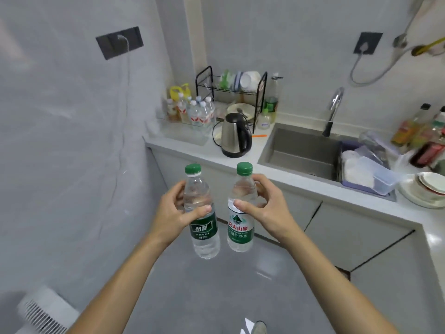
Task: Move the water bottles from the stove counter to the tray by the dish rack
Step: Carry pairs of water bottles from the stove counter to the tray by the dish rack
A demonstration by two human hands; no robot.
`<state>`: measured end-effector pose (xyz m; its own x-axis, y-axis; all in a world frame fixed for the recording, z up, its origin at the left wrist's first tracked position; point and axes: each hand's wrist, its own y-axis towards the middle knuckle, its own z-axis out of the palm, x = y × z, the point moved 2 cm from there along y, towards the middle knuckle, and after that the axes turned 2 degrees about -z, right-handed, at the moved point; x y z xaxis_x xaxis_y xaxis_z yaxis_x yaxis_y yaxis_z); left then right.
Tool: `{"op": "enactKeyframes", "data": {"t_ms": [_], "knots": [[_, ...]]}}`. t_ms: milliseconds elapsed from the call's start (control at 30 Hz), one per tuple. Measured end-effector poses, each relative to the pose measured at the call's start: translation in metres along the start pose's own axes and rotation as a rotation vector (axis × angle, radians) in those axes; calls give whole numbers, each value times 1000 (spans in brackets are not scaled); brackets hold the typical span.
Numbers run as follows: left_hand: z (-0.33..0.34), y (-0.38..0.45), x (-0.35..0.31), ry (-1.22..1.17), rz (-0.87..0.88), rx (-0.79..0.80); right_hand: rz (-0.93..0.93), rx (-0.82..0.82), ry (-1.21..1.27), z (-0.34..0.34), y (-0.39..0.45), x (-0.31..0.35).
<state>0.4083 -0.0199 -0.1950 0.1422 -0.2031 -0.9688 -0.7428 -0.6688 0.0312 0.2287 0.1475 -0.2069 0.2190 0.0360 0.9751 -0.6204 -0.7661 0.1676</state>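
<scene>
My left hand (175, 210) grips a clear water bottle with a dark green label (204, 233) and green cap, held upright above the floor. My right hand (263, 203) grips a second clear bottle with a light green and red label (239, 233), also upright, close beside the first. Ahead on the counter's far left corner lies a clear tray (183, 132) with several small bottles (201, 112) standing in it. The black wire dish rack (231, 90) stands right behind and beside that tray.
A steel kettle (234, 135) sits on the counter in front of the rack. The sink (303, 150) with its tap (333, 109) lies to the right, with a plastic box, stacked plates (426, 189) and condiment bottles beyond. A white fan (45, 312) stands on the floor, lower left.
</scene>
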Motion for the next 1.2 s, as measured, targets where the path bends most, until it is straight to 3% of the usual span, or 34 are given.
{"op": "enactKeyframes", "data": {"t_ms": [267,467,867,1200], "knots": [[-66,100,5,25,-81,-322,-54,257,-11,47,189,-12],[-115,182,38,12,-133,-427,-46,343,-38,103,304,-36],[-233,455,84,34,-103,-308,36,225,-160,181,544,-77],[-258,655,101,214,-37,-258,36,175,-326,196,722,-115]]}}
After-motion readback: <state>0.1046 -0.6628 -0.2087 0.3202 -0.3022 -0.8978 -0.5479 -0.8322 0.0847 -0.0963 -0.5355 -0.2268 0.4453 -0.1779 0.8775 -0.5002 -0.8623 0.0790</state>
